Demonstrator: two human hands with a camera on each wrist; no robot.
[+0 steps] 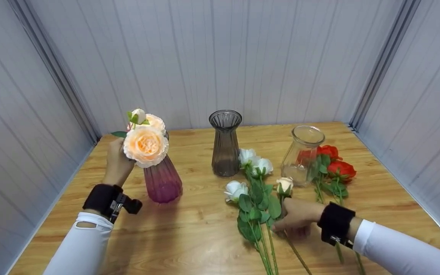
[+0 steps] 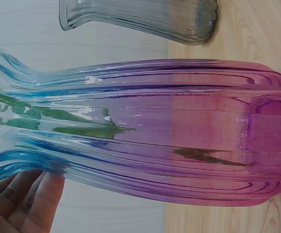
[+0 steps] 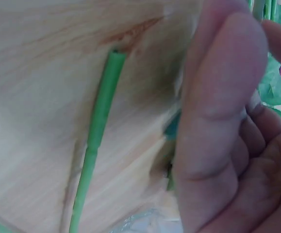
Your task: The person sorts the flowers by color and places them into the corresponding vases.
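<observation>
My left hand (image 1: 117, 162) holds the neck of a ribbed glass vase (image 1: 162, 181), its fingertips (image 2: 45, 199) at the blue neck in the left wrist view. The vase fades from blue to purple-pink. Large peach flowers (image 1: 146, 145) and a pale bud (image 1: 139, 116) stand in its mouth, hiding part of that hand; green leaves show through the glass. On the right, my right hand (image 1: 298, 217) pinches the stem of a cream rose (image 1: 284, 186) just below its head. White roses (image 1: 236, 191) with green leaves lie directly left of that hand.
A grey ribbed vase (image 1: 225, 149) stands at the back middle. To its right is a clear glass vase (image 1: 300, 164), with red flowers (image 1: 341, 170) lying beside and behind it. Pale panel walls (image 1: 220, 57) enclose the wooden table (image 1: 197, 236) at the back and sides.
</observation>
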